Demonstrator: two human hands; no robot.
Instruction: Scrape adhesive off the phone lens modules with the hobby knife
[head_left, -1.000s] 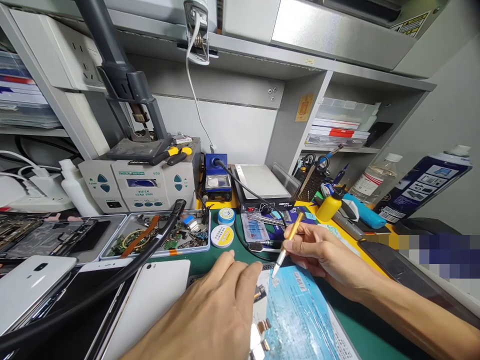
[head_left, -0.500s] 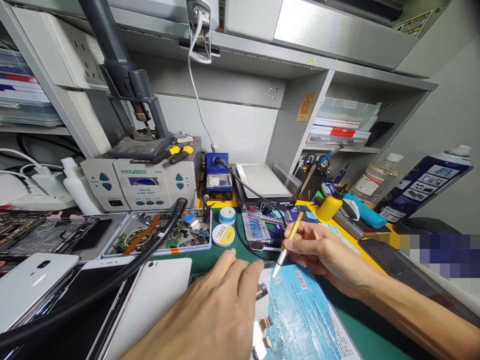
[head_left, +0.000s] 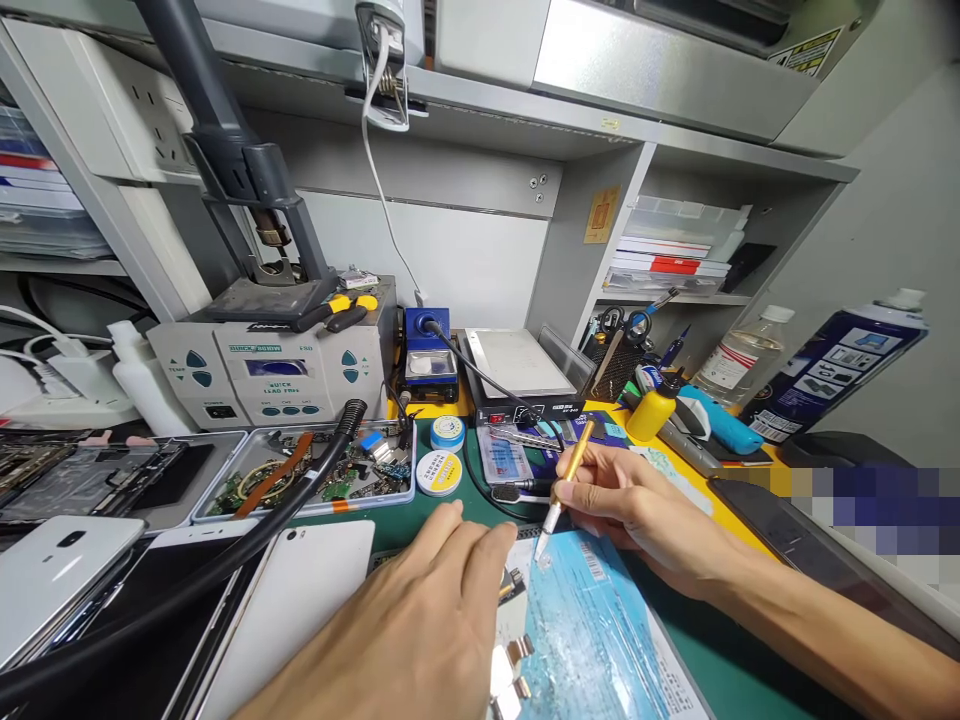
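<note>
My right hand (head_left: 637, 510) pinches a gold-handled craft knife (head_left: 564, 482) like a pen. Its blade tip rests on the top left corner of a light blue sheet (head_left: 600, 630) lying on the green mat (head_left: 420, 525). My left hand (head_left: 427, 620) lies flat, fingers stretched out, pressing on a white panel beside the sheet; its fingertips are next to a small dark component (head_left: 513, 585). Two small metal clips (head_left: 510, 665) sit at the sheet's left edge, just below that hand.
A white phone (head_left: 292, 600) and a black hose (head_left: 225, 560) lie at the left. Behind are a parts tray (head_left: 315, 470), a soldering station (head_left: 277, 370), two solder tins (head_left: 439, 472), a hot plate (head_left: 517, 365), a yellow bottle (head_left: 651, 412) and a blue spray can (head_left: 832, 370).
The knife tip and both hands have drifted slightly to the left in the picture, mostly from a small head turn. The grip and the flat left hand are unchanged.
</note>
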